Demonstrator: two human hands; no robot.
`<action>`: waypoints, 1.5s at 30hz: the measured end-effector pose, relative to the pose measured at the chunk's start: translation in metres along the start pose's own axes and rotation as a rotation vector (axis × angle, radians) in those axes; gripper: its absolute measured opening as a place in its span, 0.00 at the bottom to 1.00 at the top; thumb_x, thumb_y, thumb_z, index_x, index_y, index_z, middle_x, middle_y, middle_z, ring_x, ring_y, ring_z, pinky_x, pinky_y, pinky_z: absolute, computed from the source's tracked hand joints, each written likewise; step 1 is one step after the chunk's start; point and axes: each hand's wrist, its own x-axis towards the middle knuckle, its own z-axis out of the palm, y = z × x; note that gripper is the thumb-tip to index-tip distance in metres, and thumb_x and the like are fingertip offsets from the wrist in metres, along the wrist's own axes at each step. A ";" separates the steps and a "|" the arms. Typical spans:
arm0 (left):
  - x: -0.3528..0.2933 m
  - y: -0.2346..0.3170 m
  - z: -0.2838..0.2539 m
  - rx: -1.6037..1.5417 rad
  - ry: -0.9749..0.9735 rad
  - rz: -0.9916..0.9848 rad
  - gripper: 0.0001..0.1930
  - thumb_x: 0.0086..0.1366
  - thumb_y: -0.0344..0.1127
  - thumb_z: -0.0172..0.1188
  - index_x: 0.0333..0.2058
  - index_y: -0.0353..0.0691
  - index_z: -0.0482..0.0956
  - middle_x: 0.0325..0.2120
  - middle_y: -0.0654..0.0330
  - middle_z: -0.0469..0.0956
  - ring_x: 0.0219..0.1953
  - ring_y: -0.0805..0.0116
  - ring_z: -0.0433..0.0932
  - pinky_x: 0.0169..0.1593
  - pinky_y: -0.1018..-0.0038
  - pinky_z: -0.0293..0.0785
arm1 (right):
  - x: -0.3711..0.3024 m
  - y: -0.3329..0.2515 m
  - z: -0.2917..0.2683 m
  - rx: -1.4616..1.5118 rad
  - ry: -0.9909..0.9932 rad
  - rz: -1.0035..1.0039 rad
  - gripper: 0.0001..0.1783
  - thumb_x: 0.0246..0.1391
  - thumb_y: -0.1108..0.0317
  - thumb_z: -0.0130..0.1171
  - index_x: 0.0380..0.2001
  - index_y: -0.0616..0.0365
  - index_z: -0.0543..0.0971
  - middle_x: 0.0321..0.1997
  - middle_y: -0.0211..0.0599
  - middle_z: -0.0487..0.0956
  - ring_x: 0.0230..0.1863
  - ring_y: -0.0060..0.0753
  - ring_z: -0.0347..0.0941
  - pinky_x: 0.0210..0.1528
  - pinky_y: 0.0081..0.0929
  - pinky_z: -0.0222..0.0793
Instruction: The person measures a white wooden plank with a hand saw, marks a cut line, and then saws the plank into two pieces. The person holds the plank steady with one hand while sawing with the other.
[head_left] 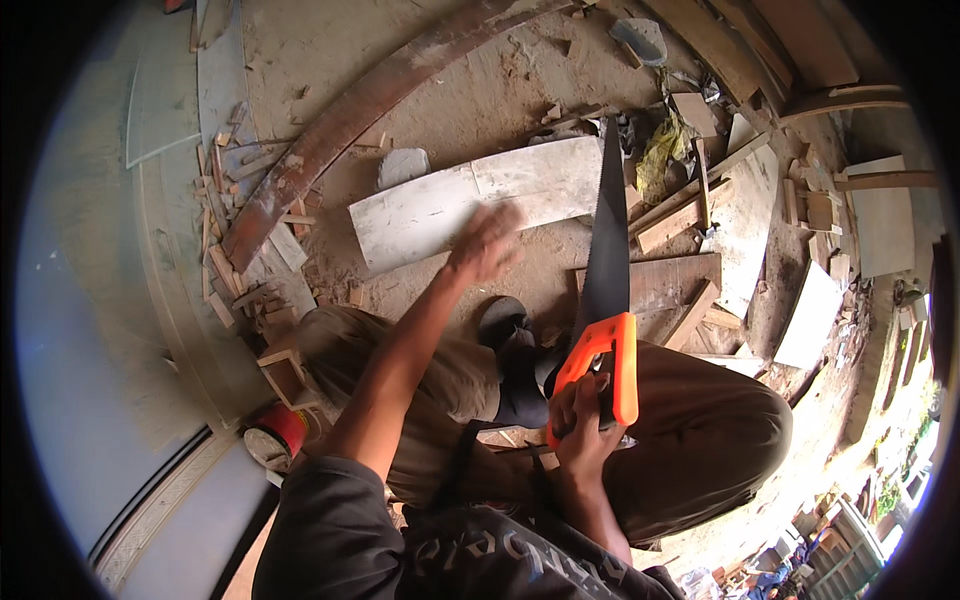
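My right hand [583,415] is wrapped round the orange and black handle of a handsaw [607,235]. The saw's dark blade points away from me, its toothed edge facing left, over my right thigh and the floor. My left hand [487,242] reaches forward over the near edge of a white, scuffed board [415,218]. Motion smears its fingers, and I cannot tell whether it touches the board. The board lies crosswise in front of my feet, with a faint line across its face near the middle; the saw blade passes by its right end.
A long brown plank [340,125] lies at the far left, and a grey block [403,167] sits behind the board. Wood offcuts [690,310] clutter the right side. A red tin [275,437] stands by my left leg, near a glass sheet [160,110].
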 end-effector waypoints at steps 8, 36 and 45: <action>0.003 -0.019 -0.012 0.029 0.180 -0.222 0.29 0.69 0.49 0.53 0.65 0.42 0.64 0.68 0.46 0.57 0.72 0.50 0.52 0.72 0.48 0.43 | 0.001 -0.003 0.012 0.023 0.015 0.051 0.07 0.65 0.71 0.55 0.31 0.60 0.72 0.19 0.21 0.67 0.17 0.11 0.58 0.18 0.17 0.50; -0.171 0.061 -0.099 -0.432 0.643 -0.362 0.16 0.66 0.33 0.58 0.51 0.35 0.76 0.48 0.50 0.80 0.54 0.55 0.77 0.58 0.64 0.70 | -0.061 0.044 0.046 -0.537 -0.197 -0.268 0.19 0.62 0.55 0.58 0.31 0.64 0.78 0.22 0.43 0.77 0.27 0.39 0.75 0.31 0.35 0.67; -0.140 0.085 -0.198 -0.626 0.509 -0.383 0.21 0.69 0.46 0.58 0.53 0.36 0.76 0.45 0.57 0.81 0.51 0.69 0.76 0.55 0.69 0.70 | -0.054 0.031 0.027 -0.582 -0.259 -0.222 0.21 0.61 0.54 0.58 0.30 0.65 0.78 0.24 0.53 0.79 0.28 0.53 0.77 0.34 0.40 0.69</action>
